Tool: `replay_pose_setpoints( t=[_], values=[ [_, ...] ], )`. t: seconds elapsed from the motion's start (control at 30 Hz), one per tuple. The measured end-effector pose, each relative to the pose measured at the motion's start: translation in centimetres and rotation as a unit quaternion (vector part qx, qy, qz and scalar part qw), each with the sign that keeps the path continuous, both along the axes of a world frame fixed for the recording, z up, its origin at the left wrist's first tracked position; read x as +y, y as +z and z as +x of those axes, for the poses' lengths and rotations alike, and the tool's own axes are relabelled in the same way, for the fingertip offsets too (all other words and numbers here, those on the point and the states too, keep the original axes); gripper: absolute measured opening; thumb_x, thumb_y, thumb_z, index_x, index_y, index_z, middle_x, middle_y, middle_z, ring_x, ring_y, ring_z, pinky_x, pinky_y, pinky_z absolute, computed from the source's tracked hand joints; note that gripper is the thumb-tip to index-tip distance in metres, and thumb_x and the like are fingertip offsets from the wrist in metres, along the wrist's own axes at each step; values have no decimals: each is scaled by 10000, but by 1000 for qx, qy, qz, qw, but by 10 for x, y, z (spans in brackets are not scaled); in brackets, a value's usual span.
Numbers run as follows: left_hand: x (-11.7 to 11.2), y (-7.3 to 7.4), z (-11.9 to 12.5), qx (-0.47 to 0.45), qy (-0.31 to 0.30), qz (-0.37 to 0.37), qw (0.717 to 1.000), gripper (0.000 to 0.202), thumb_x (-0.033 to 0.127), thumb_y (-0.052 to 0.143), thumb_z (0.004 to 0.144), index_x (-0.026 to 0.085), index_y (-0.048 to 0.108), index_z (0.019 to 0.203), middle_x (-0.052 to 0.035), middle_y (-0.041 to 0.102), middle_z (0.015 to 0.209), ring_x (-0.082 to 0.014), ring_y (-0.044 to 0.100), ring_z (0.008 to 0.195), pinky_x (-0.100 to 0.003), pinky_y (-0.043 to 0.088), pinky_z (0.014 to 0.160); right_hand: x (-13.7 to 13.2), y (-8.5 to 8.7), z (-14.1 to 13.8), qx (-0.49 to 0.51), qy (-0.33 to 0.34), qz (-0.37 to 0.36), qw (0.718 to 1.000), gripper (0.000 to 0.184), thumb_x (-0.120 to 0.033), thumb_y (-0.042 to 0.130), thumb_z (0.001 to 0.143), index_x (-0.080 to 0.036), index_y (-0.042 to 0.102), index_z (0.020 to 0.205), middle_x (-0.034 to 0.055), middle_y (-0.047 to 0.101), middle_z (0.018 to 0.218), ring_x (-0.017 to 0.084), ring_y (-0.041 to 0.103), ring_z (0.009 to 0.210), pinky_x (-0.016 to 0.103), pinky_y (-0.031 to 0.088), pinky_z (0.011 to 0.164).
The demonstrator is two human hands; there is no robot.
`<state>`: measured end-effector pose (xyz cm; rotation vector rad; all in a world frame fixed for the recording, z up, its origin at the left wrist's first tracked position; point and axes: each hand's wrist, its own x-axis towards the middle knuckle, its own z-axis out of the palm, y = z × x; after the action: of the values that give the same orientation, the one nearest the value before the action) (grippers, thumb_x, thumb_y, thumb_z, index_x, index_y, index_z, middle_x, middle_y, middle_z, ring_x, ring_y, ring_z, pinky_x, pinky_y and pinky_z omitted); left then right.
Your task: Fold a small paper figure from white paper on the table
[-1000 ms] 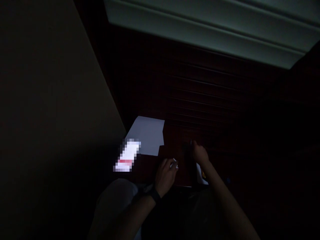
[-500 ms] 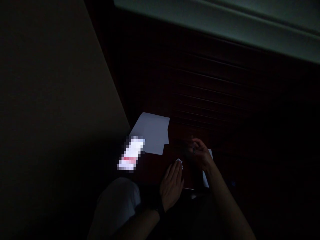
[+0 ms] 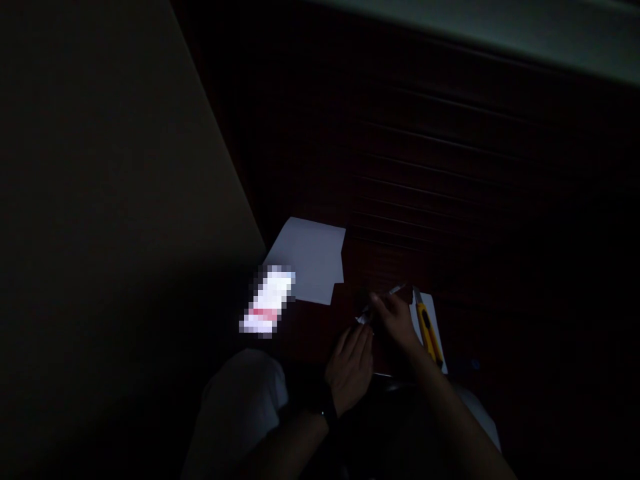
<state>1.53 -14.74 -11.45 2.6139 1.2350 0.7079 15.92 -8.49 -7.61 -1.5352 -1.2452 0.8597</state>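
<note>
My left hand (image 3: 350, 370) lies flat, fingers stretched out together, its fingertips on a small piece of white paper (image 3: 364, 319). Just to the right is my right hand (image 3: 397, 323), closed in a pinch beside that paper. A thin, partly shiny thing (image 3: 397, 289) shows at its fingers, too dark to name. Right of this hand, a yellow utility knife (image 3: 428, 330) rests on a white sheet (image 3: 439, 333).
Overlapping white sheets (image 3: 313, 257) lie on the dark red surface beyond my left hand. A lit, blurred screen (image 3: 269, 300) overlaps their near left corner. A pale panel (image 3: 125, 167) rises at left; my knee (image 3: 243, 393) is below.
My right hand has come down and left to the small paper, uncovering the yellow utility knife. My left hand stays on the paper. The view has shifted slightly.
</note>
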Motion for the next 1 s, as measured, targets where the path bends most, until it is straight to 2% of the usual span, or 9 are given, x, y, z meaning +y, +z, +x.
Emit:
replay_pose_setpoints(
  t=[0.1,0.3,0.5,0.7,1.0],
  values=[
    [0,-3,1,-3,6,9,1000,443,198,369,858,109,404,1290,-106,398,1351,-233,285,1285,-450,213,1070,3,-12,3,-7,-12,4,1000,253,-410,639,679,-166,611,735,41,630,674,185,567,622,276,434,579],
    [0,-6,0,-15,-3,7,1000,464,193,371,854,105,376,1309,-116,380,1360,-245,287,1282,-463,210,1062,-2,-24,3,11,-17,4,1000,194,-362,575,714,-170,606,709,13,611,637,172,571,618,267,441,587],
    [0,-7,-1,-14,-9,-6,1000,442,208,373,849,107,424,1276,-119,431,1326,-245,290,1281,-464,191,1069,-8,-30,-4,-21,-63,19,998,219,-378,536,765,-171,605,779,35,634,743,181,563,695,271,422,632],
    [1,-9,-1,-26,-11,-6,1000,421,216,394,835,100,480,1230,-124,467,1296,-252,309,1271,-453,194,1073,-10,-31,-13,-97,-89,25,991,245,-395,521,791,-174,591,714,32,612,652,165,534,592,261,385,566],
    [0,-19,0,-18,-10,0,1000,404,235,396,830,90,518,1188,-131,487,1274,-269,312,1266,-450,220,1068,-13,-29,-18,-193,-67,48,978,287,-398,456,844,-183,535,671,33,596,611,155,526,545,256,357,534]
  ],
)
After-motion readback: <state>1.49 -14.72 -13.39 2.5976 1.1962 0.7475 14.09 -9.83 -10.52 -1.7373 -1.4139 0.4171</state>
